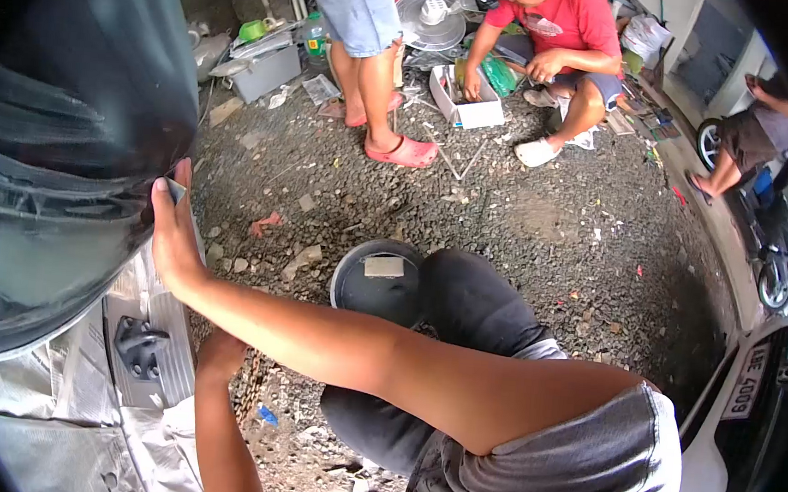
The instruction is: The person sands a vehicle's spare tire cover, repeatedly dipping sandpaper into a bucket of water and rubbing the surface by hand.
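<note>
My right hand (176, 233) reaches across to the left and is closed on a small grey pad (175, 191), pressed to the edge of a glossy black curved panel (78, 147) with pale smears. Lower down, my left hand (221, 354) is beside a grey ribbed strip (168, 349) that carries a black bracket (140, 348); its fingers are hidden. Wrinkled pale covering (44, 403) lies under the panel. Near my knees, a round dark basin (363, 290) has a light rectangular block (384, 266) in it.
Gravel ground (543, 230) surrounds my legs. A standing person (371, 68) in red clogs and a crouching person (558, 46) in red are ahead, by a white box (478, 115). Another person (764, 132) sits near motorcycles at right. A white car (705, 474) stands lower right.
</note>
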